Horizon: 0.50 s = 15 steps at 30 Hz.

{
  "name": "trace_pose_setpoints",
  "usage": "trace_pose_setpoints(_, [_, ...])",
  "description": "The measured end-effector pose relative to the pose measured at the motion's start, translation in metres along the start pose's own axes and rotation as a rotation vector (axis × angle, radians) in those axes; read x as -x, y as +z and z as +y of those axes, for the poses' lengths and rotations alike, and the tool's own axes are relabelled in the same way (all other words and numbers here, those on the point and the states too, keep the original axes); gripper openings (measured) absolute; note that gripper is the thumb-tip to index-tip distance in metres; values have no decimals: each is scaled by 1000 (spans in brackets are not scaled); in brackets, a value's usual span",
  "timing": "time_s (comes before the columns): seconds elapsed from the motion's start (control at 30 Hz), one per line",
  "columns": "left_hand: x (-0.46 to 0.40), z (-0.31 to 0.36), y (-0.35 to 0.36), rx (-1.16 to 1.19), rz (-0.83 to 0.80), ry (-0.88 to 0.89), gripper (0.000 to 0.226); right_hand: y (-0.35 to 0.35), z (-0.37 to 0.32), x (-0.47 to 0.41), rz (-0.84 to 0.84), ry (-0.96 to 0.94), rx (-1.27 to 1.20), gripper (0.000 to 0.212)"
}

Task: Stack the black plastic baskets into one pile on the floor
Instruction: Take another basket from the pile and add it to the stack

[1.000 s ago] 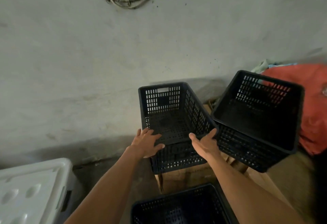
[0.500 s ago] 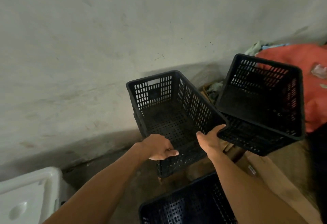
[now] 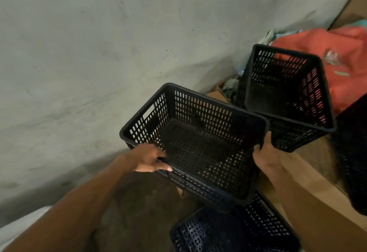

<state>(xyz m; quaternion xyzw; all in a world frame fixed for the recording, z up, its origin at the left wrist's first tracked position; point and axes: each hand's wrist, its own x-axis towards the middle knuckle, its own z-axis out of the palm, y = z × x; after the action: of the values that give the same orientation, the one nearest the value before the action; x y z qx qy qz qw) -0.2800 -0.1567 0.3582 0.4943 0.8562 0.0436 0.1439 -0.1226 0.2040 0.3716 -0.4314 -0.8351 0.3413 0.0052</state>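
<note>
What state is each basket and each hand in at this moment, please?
held basket: upright, empty, gripped at both ends, tilted above the lower basket.
lower basket: open side up, partly under the held one.
far basket: empty, tipped, resting on cardboard.
left hand: closed on the held basket's near-left rim.
right hand: closed on its right rim.

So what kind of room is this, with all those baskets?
Probably a storeroom or utility corner. The wall is bare, stained concrete, black baskets sit on cardboard, and a heap of orange cloth is piled behind them.
</note>
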Motion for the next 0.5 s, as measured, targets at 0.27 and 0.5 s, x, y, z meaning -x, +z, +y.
trace_pose_setpoints(0.27, [-18, -7, -14, 273, -172, -167, 73, 17, -15, 4, 102, 52, 263, 76])
trace_pose_setpoints(0.5, [-74, -71, -54, -138, 212, -683, 93, 22, -8, -2, 116, -9, 311, 74])
